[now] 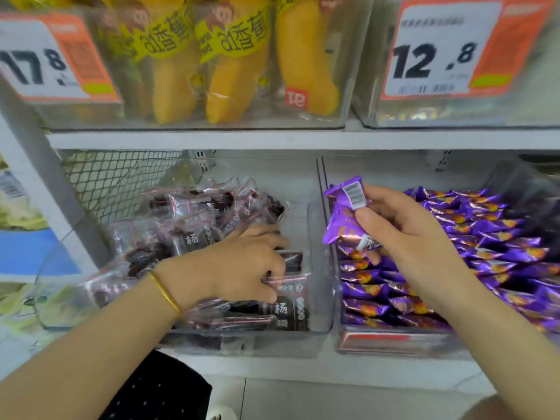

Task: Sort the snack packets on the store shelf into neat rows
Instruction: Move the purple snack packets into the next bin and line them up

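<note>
My right hand (403, 234) holds a small bunch of purple snack packets (342, 216) above the clear bin (394, 344) on the right, where several purple packets (485, 237) lie in rows. My left hand (245, 265) reaches into the clear bin (318, 268) on the left, fingers curled around a dark, clear-wrapped packet (291, 262). Several more dark packets (206, 213) are heaped loosely behind it. A gold bangle sits on my left wrist.
The shelf above carries a clear bin of yellow banana-shaped packets (236, 71) and price tags reading 17.8 (45, 65) and 12.8 (433, 59). A wire mesh panel (115, 183) stands behind the left bin. The white shelf edge (272, 368) runs below.
</note>
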A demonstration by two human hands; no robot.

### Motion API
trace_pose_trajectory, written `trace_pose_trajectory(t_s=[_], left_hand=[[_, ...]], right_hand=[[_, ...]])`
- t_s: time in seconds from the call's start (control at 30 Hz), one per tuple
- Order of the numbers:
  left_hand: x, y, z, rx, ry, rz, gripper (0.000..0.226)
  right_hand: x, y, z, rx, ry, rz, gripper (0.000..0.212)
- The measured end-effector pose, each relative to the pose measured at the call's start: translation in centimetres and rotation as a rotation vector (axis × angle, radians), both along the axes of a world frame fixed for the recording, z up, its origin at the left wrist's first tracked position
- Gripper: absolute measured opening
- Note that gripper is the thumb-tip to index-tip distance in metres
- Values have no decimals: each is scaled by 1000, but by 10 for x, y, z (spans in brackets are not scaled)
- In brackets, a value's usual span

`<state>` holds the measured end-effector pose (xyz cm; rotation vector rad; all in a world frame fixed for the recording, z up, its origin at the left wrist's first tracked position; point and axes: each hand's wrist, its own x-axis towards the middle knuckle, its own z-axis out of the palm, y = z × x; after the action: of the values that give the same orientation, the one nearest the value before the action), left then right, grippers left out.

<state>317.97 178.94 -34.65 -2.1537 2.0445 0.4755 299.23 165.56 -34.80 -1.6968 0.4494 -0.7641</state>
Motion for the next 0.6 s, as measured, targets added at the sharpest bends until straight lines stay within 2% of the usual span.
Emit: trace_pose_trajectory(t_s=[0.07,0.13,0.17,0.23,0.27,0.37,0.5,0.6], left_hand=[[-10,-1,12,-146,169,83,19],[-32,-7,33,-462,480,265,16],[-45,-13,42,-560,670,347,14],[-71,-28,50,-567,960,379,21],[-82,-37,49,-537,1024,353,24],[-104,-62,42,-539,1029,306,21],[-115,-83,36,-556,1187,448,6],[-124,-91,35,-565,1212,527,5]], right_hand=[[-13,0,1,31,3,-11,26],[-27,-2,4,62,11,-28,28],[-33,-3,6,80,11,-37,31],[-43,-6,8,103,4,-53,40],[-47,-7,9,108,0,-67,40],[-60,-9,11,111,-15,-108,39],[-78,-23,15,22,32,-260,13],[-86,-37,18,57,-36,-421,10]])
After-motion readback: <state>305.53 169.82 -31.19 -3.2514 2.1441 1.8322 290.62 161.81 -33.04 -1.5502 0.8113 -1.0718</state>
